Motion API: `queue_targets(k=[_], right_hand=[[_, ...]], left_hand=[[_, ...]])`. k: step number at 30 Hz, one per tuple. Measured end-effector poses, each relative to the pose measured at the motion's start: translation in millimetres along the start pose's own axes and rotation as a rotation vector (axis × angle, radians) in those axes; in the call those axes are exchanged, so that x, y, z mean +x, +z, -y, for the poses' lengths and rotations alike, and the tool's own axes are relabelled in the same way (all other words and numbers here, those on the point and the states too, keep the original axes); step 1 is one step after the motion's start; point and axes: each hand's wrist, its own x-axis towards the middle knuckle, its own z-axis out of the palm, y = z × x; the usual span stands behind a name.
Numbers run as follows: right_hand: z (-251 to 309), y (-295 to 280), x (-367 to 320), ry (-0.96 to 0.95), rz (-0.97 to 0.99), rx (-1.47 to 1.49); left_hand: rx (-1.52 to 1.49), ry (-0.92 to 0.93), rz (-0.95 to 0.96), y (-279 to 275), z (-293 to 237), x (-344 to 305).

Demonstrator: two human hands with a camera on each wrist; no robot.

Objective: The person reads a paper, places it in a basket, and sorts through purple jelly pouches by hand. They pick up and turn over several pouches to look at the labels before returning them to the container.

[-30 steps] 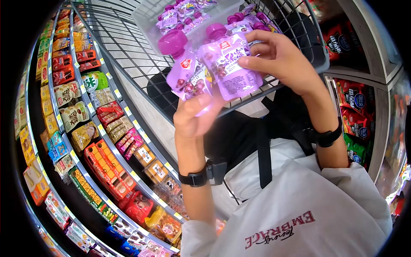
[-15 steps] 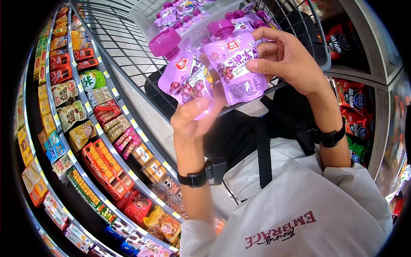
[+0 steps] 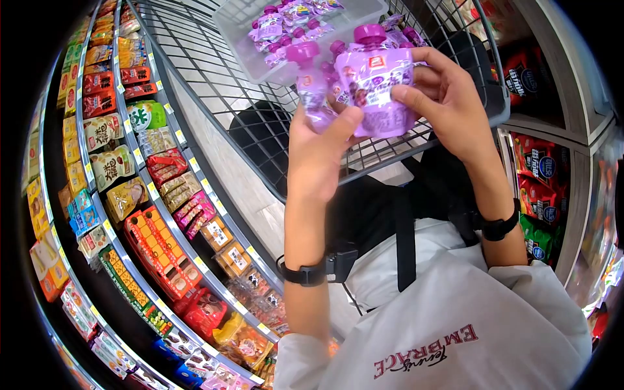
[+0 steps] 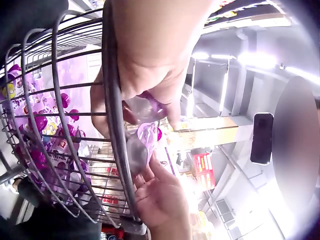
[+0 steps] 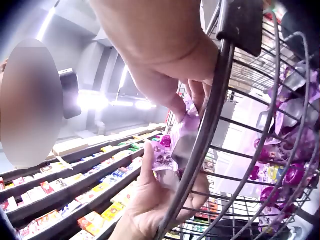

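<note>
In the head view my left hand (image 3: 320,149) holds a purple grape jelly pouch (image 3: 312,88) with a large magenta cap. Right beside it, my right hand (image 3: 448,107) pinches a second jelly pouch (image 3: 379,75) by its right edge, thumb across the front label. This one stands upright, its front towards me, and overlaps the left one. My left thumb tip comes right up to its lower left corner. Both pouches are over the near rim of the wire shopping cart (image 3: 383,159). In the left wrist view cart bars partly cover the fingers of the left hand (image 4: 145,75).
A translucent plastic bin (image 3: 237,49) with several more purple pouches (image 3: 270,27) is in the cart, and further pouches lie close beyond my hands. Snack shelves (image 3: 140,153) run down the left side. On the right stands a grey shelf unit (image 3: 552,130) with red bags.
My left hand has moved rightward with its pouch, which now sits closer to and partly behind the other. The right hand's pouch has shifted slightly right and become more upright.
</note>
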Motion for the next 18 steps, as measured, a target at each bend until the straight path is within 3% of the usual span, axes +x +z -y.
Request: queue_targets(k=[3, 5, 6, 7, 11, 13, 18], right_hand=[[-0.4, -9.0, 4.9, -0.049, -0.047, -0.071], [-0.5, -15.3, 5.7, -0.221, -0.183, -0.838], [-1.9, -14.2, 9.5, -0.427, -0.26, -1.029], [0.0, -13.4, 8.9, -0.426, -0.261, -1.032], [5.5, 2.7, 10.4, 0.092, 0.166, -0.021], [-12.5, 5.4, 14.9, 0.065, 0.176, -0.106], [-8.6, -5.6, 15.1, 0.093, 0.141, 0.055]], left_hand=[[-0.017, -0.011, -0.001, -10.7, -0.8, 3.5], [0.042, -0.016, -0.081, -3.1, -2.9, 0.8], [0.137, 0.042, -0.061, 3.6, -2.8, -0.5], [0.232, 0.1, -0.039, 7.4, -2.2, -0.9], [0.312, 0.011, 0.052, 6.8, 2.7, 2.7], [0.339, 0.014, 0.061, 6.2, 4.8, 4.9], [0.275, 0.039, 0.113, 7.4, 4.0, 1.1]])
